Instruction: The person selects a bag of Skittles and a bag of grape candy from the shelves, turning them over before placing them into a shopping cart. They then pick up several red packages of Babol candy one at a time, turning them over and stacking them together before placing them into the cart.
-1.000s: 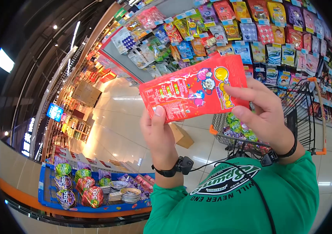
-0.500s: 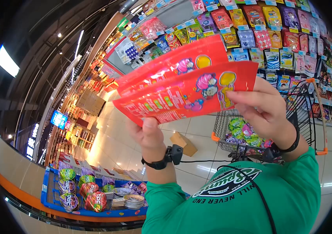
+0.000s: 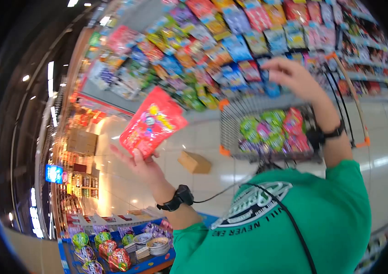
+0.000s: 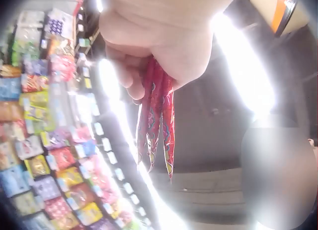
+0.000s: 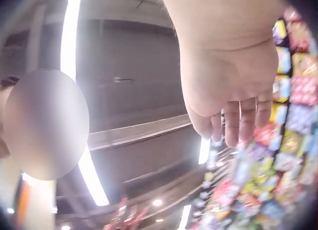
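Note:
In the head view my left hand [image 3: 144,166] pinches red candy bags [image 3: 153,123] by their lower edge, thumb in front, away to the left of the cart. The left wrist view shows these red bags [image 4: 158,116] edge-on, several layers side by side under the palm. My right hand [image 3: 294,80] is raised near the candy shelves, above and beyond the cart, with nothing in it. Its fingers [image 5: 232,123] are loosely extended in the right wrist view. Below it, the shopping cart [image 3: 230,114] holds green and purple bags [image 3: 262,130] and red packs [image 3: 294,125].
Hanging candy bags [image 3: 235,48] fill the shelf wall ahead. A blue-edged display [image 3: 64,255] with round-topped packs and stacked bowls stands at lower left. A cardboard box [image 3: 194,162] sits on the tiled floor [image 3: 162,192] left of the cart.
The right hand has let go of the red bags and moved up and away. The left hand has carried its bags left and tilted them upright. Red packs now show in the cart.

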Demonstrator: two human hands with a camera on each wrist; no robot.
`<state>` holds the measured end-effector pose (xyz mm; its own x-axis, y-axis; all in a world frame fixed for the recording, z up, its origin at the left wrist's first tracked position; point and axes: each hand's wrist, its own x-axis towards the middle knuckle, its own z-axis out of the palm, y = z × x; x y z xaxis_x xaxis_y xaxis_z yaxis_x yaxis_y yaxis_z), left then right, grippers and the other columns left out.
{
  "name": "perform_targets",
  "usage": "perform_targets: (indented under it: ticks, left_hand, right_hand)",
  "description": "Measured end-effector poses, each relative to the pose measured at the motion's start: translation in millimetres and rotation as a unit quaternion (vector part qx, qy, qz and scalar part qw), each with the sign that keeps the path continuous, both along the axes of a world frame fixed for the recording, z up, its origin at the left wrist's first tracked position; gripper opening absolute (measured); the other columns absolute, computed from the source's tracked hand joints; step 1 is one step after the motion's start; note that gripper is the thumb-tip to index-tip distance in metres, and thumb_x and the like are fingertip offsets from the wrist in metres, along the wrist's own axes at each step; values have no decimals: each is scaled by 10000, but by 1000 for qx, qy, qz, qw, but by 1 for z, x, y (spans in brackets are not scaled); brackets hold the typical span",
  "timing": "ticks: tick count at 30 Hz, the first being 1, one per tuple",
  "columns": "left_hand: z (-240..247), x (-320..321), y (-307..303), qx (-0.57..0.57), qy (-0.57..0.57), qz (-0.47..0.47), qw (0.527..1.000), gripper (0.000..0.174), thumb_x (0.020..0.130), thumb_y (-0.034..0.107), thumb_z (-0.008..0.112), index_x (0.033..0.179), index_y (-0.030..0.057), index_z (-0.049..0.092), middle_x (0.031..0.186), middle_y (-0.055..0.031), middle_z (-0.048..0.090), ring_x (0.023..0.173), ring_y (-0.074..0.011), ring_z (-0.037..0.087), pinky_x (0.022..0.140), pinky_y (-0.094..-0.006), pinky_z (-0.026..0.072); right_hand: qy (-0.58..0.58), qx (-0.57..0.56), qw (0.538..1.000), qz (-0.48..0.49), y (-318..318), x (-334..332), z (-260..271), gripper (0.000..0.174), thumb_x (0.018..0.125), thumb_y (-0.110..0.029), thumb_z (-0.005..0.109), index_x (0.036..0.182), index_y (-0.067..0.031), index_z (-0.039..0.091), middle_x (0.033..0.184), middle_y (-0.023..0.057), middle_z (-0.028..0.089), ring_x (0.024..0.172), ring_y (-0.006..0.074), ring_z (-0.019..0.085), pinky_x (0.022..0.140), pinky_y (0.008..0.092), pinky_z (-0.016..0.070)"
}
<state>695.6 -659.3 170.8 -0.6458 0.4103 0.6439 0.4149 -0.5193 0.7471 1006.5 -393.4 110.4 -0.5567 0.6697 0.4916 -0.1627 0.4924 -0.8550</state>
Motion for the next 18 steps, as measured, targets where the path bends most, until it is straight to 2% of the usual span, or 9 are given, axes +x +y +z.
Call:
perform_targets:
  ticks: [4,6,8,10,11,13,14,16,18]
  left_hand:
    - [-96,-16,-26,-163,-59,31,984,451,997,191,407,1420,38,365,1091,-134,569,642,-154,539,535,-268,450]
    - [-136,-15,-36,-246,-127,72,958,429,1004,215,422,1395,40,405,1032,-107,594,619,-121,510,519,-245,417]
    - [-164,-12,-48,-314,-138,90,935,420,1004,201,416,1389,33,410,998,-111,592,618,-131,512,531,-253,433]
    - [-173,6,-45,-388,-151,115,902,411,1005,187,409,1383,26,414,964,-116,591,617,-140,515,543,-261,449]
    - [-172,21,-33,-389,-181,134,893,403,1004,181,419,1374,23,428,968,-107,590,622,-134,516,548,-254,449]
    - [-186,21,-33,-401,-206,145,881,377,999,174,447,1343,22,474,990,-83,597,652,-117,530,576,-229,467]
    - [-189,27,-26,-419,-209,157,870,377,999,174,447,1343,22,474,990,-83,597,652,-117,530,576,-229,467]
    - [-196,40,-10,-487,-132,146,851,364,1001,178,445,1326,25,497,1005,-73,602,683,-109,545,589,-221,471]
    - [-205,51,-5,-527,-142,152,824,360,998,186,451,1312,18,506,1044,-77,608,696,-102,550,595,-222,468]
  right_hand:
    - [-123,-182,961,-171,123,75,-203,268,917,-259,555,1094,-76,640,851,2,636,695,108,567,630,263,448]
    - [-285,-211,914,-195,145,117,-295,241,918,-280,526,980,-70,626,779,6,616,678,141,572,604,288,452]
    - [-369,-206,897,-129,153,147,-402,254,887,-300,531,848,-56,590,742,13,591,667,160,573,584,312,453]
    - [-355,-482,778,-191,120,130,-401,289,840,-322,563,768,-42,564,737,56,580,646,169,574,585,332,469]
    - [-367,-492,770,-175,120,127,-421,289,840,-322,563,768,-42,564,737,56,580,646,169,574,585,332,469]
    - [-480,-475,728,-120,110,133,-484,246,856,-309,563,954,-84,586,715,38,543,571,151,527,445,305,395]
    - [-490,-486,716,-104,108,139,-520,246,856,-309,563,954,-84,586,715,38,543,571,151,527,445,305,395]
    - [-574,-343,743,4,103,144,-584,292,836,-324,569,988,-77,599,746,58,571,607,209,570,478,377,431]
    - [-591,-374,713,42,84,139,-613,315,814,-332,595,979,-65,622,764,78,592,632,239,592,495,409,441]
